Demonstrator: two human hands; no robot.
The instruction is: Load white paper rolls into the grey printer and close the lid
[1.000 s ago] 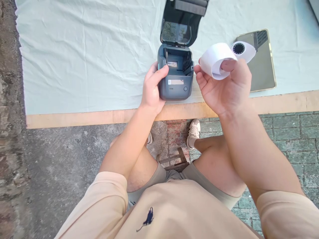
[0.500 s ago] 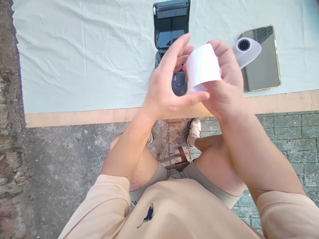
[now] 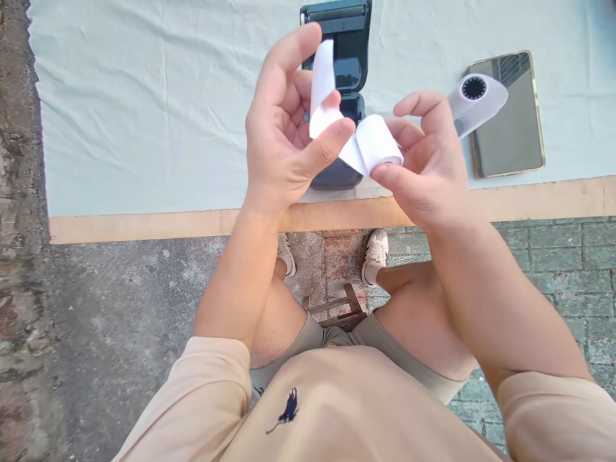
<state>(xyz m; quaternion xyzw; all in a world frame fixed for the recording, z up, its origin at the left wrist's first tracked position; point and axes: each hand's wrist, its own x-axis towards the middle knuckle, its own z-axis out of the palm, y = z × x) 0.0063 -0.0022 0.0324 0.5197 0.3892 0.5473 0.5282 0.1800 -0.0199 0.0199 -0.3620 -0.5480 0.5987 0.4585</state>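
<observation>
While the pale cloth (image 3: 168,128) spreads widest before me, ending at a bare wooden edge (image 3: 144,227), the dark device (image 3: 352,67) stands on it with its lid up, partly hidden behind my hands. To the right lies a phone-like slab (image 3: 513,131), and a white curled piece with a dark ring (image 3: 491,96) overlaps its left side as I look down.

Smaller than these, the paper roll (image 3: 378,142) is up in front of the device, clear of the cloth. My right hand (image 3: 428,157) has it clamped, thumb on the near rim and fingers behind. From it the loose strip (image 3: 323,74) runs across to my left hand (image 3: 282,135), bends, and rises toward my index finger. My left thumb and one fingertip are at the strip, though I cannot tell whether they close tightly on it.

To draw paper off well, I should keep the roll firm but let it turn, pull evenly and square to its face, and avoid creasing that bend or letting the outer turns slip sideways.

Half a second ago the roll sat between both hands with no strip showing, my left hand cupped beside it; now that hand is farther left and a length of paper spans the gap.
</observation>
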